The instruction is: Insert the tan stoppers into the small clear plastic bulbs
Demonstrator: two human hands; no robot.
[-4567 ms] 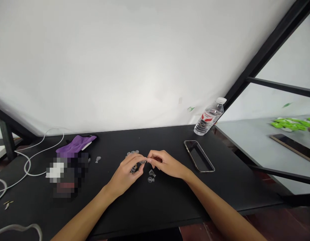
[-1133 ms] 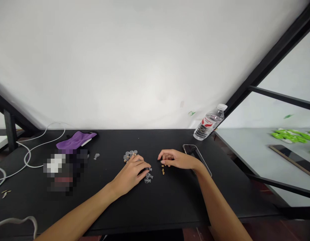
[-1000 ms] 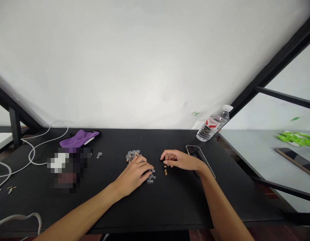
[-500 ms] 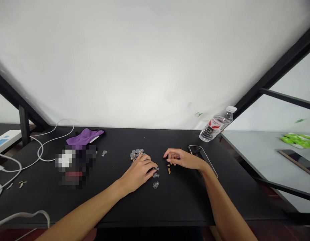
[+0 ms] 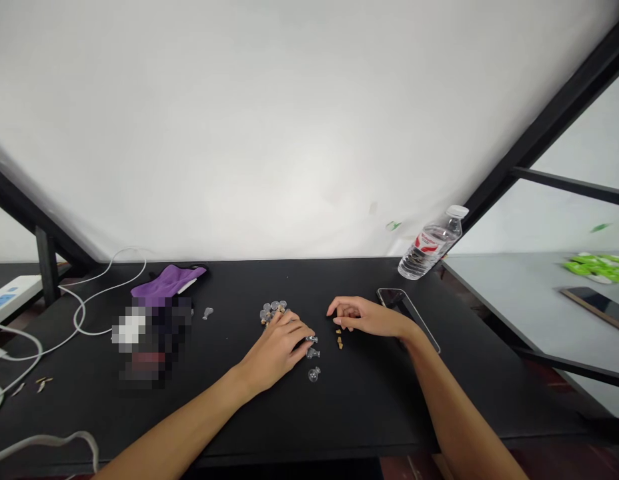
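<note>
My left hand (image 5: 278, 348) is bent over the black table, its thumb and fingertips closed on a small clear glass bottle (image 5: 312, 339). Just below the fingers lies a second glass bottle (image 5: 313, 353), and nearer me a round one (image 5: 314, 375). Beyond the knuckles sits a cluster of little glass bottles (image 5: 273, 307), several with corks, partly hidden by the hand. My right hand (image 5: 362, 316) hovers at or rests on the table, index finger out and the others loosely curled, with nothing visible in it. Small corks (image 5: 339, 340) lie just below its fingertips.
A phone (image 5: 409, 317) lies partly under my right wrist. A water bottle (image 5: 432, 245) stands tilted-looking at the back right. To the left are a purple cloth (image 5: 168, 283), a single glass bottle (image 5: 208, 313), white cables (image 5: 82, 307) and a blurred-out patch. Black frame bars (image 5: 539, 107) rise right.
The view has tilted slightly. Both hands keep nearly the same place and pose, with the left still at the small glass bottle.
</note>
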